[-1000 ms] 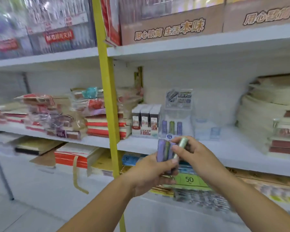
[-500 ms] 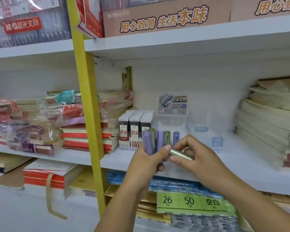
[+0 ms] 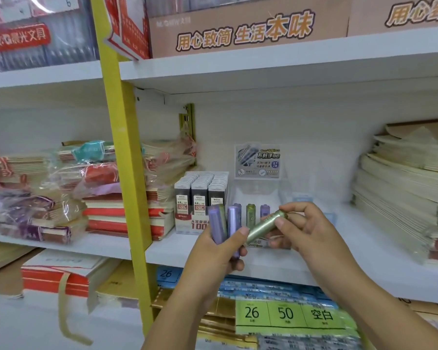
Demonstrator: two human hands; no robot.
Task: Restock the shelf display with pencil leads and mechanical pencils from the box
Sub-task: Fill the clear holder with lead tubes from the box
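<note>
Pencil-lead tubes, purple and green, stand bunched at centre frame in the left hand, whose fingers and thumb curl round their lower halves. The right hand pinches a single green tube between thumb and fingertips. This tube is tilted, with its lower end just beside the bunch.

The step looks like feeding that tube into the clear display stand directly behind the hands, where a standing green tube and a purple one already show. To do it well, I judge, turn the tube upright, match it to the green row and lower it straight down. The stand's walls are transparent and hard to read, so go slowly.

The black lead boxes sit just left of the stand, so a wide swing that way could knock them. Its header card rises behind. The shelf offers room to the right, and the notebook stacks lie well apart. The upper shelf leaves ample headroom.
</note>
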